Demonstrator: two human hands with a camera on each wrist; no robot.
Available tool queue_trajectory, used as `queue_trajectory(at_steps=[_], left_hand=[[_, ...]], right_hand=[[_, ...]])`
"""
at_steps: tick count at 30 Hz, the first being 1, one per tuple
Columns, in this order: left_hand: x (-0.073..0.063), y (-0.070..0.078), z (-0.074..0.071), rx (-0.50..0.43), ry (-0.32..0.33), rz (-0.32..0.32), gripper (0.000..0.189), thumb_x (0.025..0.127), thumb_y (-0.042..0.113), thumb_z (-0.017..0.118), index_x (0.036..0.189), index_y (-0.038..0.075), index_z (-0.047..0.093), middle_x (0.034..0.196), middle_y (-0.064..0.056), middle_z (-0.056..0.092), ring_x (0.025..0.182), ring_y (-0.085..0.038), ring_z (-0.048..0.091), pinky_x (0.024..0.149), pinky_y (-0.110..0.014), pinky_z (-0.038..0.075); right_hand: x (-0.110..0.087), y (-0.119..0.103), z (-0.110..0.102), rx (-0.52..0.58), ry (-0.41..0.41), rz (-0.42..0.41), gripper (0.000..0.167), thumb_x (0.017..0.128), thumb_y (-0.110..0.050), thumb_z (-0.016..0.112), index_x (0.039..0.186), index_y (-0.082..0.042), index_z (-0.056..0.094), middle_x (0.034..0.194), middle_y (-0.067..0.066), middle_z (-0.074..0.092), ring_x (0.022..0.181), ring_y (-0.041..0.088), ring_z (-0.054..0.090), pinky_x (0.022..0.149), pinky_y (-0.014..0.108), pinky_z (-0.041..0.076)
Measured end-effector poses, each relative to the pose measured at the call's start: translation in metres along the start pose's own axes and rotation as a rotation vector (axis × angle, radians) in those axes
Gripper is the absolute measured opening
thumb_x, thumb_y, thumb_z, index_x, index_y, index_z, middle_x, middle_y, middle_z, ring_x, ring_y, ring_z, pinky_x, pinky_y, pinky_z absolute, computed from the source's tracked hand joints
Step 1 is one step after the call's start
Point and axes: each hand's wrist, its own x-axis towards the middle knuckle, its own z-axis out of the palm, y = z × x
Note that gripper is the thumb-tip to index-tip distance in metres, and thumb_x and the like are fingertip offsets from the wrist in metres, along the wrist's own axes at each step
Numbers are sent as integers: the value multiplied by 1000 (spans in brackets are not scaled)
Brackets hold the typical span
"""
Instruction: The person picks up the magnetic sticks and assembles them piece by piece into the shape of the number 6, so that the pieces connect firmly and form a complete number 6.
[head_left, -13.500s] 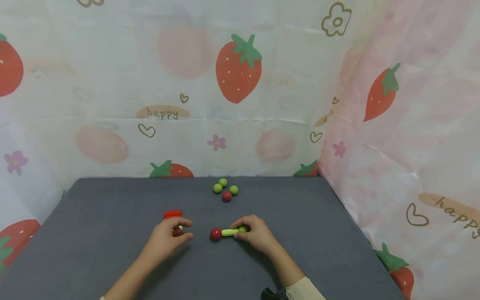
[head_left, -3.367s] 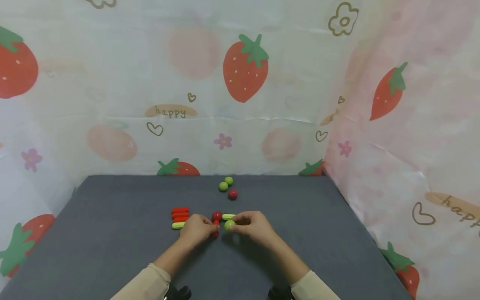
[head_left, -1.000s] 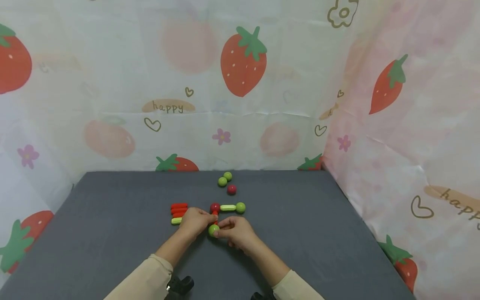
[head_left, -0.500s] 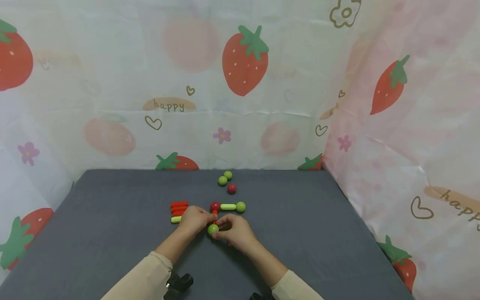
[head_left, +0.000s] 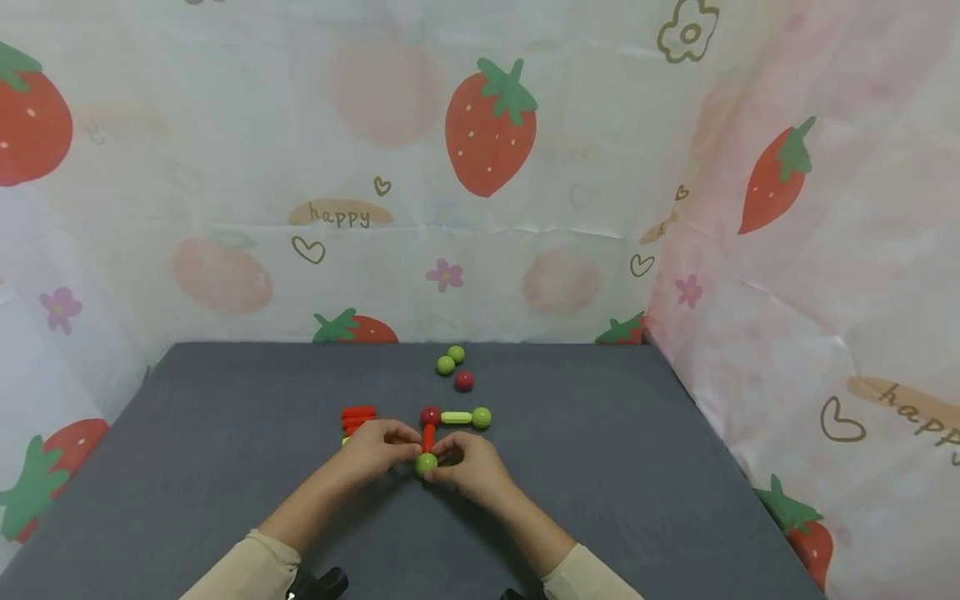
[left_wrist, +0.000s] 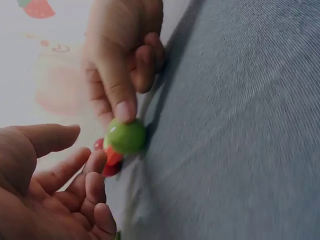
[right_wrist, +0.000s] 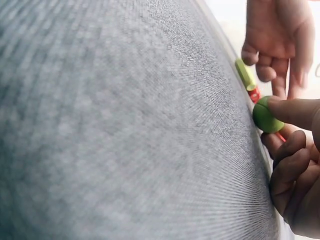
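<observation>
My right hand (head_left: 474,468) pinches a green ball (head_left: 426,463) between thumb and fingers. That ball sits at the near end of a red stick (head_left: 428,438), whose far end meets a red ball (head_left: 431,417). From this red ball a yellow-green stick (head_left: 456,417) runs right to another green ball (head_left: 482,417). Just left of the red stick is my left hand (head_left: 378,446), holding nothing. The left wrist view shows its thumb (left_wrist: 55,138) apart from its loosely bent fingers (left_wrist: 75,195).
Several red sticks (head_left: 359,412) lie side by side behind my left hand, with a yellow-green stick mostly hidden by it. Farther back on the grey table (head_left: 585,467) are two green balls (head_left: 446,365) and a red ball (head_left: 464,381). A strawberry-print curtain (head_left: 487,250) hangs behind.
My left hand has let go of the red stick and drawn slightly left. Earlier, the right hand brought the green ball to the stick's near end, where it still grips it.
</observation>
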Motion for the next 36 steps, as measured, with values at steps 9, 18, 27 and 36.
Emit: queue_trajectory(at_steps=[9,18,27,36], left_hand=[[-16,-6,-39,100,73,152,24,95,19,73,117,7,72,106,-2,72,91,-17,64,74,-34,52],[-16,-31,-58,210,192,67,22,93,19,75,112,9,71,111,-8,68,88,-21,58,67,-33,49],[-13,-51,-64,242,173,78,24,89,17,79,110,6,72,109,-10,72,94,-22,64,76,-38,51],[-7,-59,-62,276,167,94,27,84,15,84,108,8,73,104,-6,74,91,-19,65,80,-43,51]], right_hand=[[1,0,1,-1,4,-11,29,75,-19,92,97,-17,73,90,-6,72,63,12,58,51,30,49],[3,0,-1,-40,-12,-20,29,76,-21,92,98,-19,74,93,-5,72,68,12,59,52,31,50],[4,0,-2,-65,-25,-33,29,77,-24,92,99,-20,74,94,-6,72,66,11,59,53,31,51],[5,-1,-2,-59,-31,-35,29,77,-23,92,99,-19,73,93,-6,71,66,11,59,53,30,51]])
